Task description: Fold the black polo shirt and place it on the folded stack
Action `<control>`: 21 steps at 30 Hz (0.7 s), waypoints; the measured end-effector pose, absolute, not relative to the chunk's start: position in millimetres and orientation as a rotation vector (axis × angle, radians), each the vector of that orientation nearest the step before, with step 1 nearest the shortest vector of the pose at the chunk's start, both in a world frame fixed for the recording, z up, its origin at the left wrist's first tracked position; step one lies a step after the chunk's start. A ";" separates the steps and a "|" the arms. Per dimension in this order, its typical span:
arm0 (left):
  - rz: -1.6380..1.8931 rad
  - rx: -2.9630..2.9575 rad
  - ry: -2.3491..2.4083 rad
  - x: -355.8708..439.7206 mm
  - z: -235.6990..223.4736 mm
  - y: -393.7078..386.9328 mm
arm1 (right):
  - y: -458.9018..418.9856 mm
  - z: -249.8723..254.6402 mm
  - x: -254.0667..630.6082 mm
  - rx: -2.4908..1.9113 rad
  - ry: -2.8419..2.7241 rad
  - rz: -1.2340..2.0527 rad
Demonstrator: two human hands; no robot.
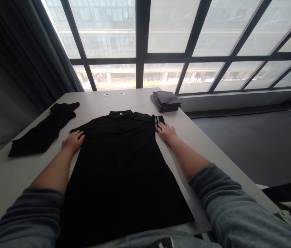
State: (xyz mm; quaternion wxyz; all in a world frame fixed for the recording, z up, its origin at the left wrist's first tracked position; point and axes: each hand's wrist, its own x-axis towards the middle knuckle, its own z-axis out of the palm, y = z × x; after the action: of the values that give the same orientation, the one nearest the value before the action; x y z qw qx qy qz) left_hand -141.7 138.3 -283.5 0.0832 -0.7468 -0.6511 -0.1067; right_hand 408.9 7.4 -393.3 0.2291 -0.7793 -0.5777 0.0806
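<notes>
Shirt of black cloth, collared [125, 172], lies between the grips, its long axis running from beyond them back toward the body. Left hand [73, 141] rests at its plain sleeve [88, 127], right hand [166, 132] on its grey-striped sleeve [157, 120], equally near; fingers open, unclamped.

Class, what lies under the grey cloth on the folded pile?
Under the grey cloth, striped cloth and black cloth show at the edges. The middle is covered, so the number of pieces cannot be told.
</notes>
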 end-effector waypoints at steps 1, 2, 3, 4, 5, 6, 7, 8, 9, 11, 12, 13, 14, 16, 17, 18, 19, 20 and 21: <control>-0.302 -2.229 -1.954 -142.3 -283.3 140.5 | 11.1 -393.3 409.7 -2.158 -1.591 0.225; -0.284 -2.229 -1.962 -142.5 -282.9 142.4 | 14.7 -393.1 410.3 -2.172 -1.593 0.228; -0.268 -2.226 -1.971 -142.3 -282.3 144.3 | 18.3 -392.8 410.8 -2.184 -1.595 0.234; -0.258 -2.222 -1.978 -142.0 -281.5 146.1 | 21.9 -392.3 411.1 -2.194 -1.597 0.239; -0.250 -2.218 -1.986 -141.5 -280.5 148.0 | 25.4 -391.4 411.5 -2.202 -1.597 0.242; -0.246 -2.215 -1.996 -140.9 -279.4 149.8 | 28.8 -390.3 411.8 -2.209 -1.595 0.243; -0.245 -2.210 -2.009 -140.1 -278.2 151.5 | 32.2 -389.0 412.1 -2.217 -1.589 0.244; -0.249 -2.205 -2.021 -139.2 -277.0 152.9 | 35.4 -387.5 412.5 -2.229 -1.576 0.244; -0.255 -2.201 -2.031 -138.3 -275.8 154.0 | 38.2 -386.1 412.8 -2.243 -1.555 0.243; -0.270 -2.188 -2.044 -136.7 -273.7 154.3 | 42.5 -383.9 413.4 -2.270 -1.505 0.244; -0.282 -2.178 -2.048 -136.3 -272.9 153.4 | 43.5 -383.5 413.6 -2.277 -1.483 0.238; -0.296 -2.163 -2.054 -136.2 -272.4 151.9 | 43.7 -383.7 413.6 -2.276 -1.464 0.223; -0.313 -2.143 -2.065 -136.5 -272.0 149.9 | 43.1 -384.4 413.5 -2.270 -1.448 0.199; -0.348 -2.099 -2.092 -138.0 -271.8 145.3 | 40.0 -386.9 413.3 -2.247 -1.412 0.130; -0.361 -2.080 -2.106 -139.2 -271.9 143.2 | 37.9 -388.3 413.3 -2.237 -1.387 0.092; -0.371 -2.065 -2.119 -140.6 -271.9 141.4 | 35.8 -389.5 413.4 -2.231 -1.357 0.058; -0.374 -2.054 -2.129 -142.0 -271.8 140.0 | 33.8 -390.2 413.7 -2.228 -1.330 0.029; -0.369 -2.044 -2.134 -143.5 -271.6 139.1 | 32.1 -390.5 414.0 -2.228 -1.309 0.008; -0.358 -2.037 -2.132 -144.9 -271.3 138.5 | 30.7 -390.3 414.4 -2.230 -1.294 -0.006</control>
State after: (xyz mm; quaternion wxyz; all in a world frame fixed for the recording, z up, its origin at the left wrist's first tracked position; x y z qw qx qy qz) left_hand -144.9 138.5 -271.3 0.0854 -0.6834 -0.7150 -0.1201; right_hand 414.4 30.7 -390.3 0.2781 -0.8309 -0.4820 -0.0023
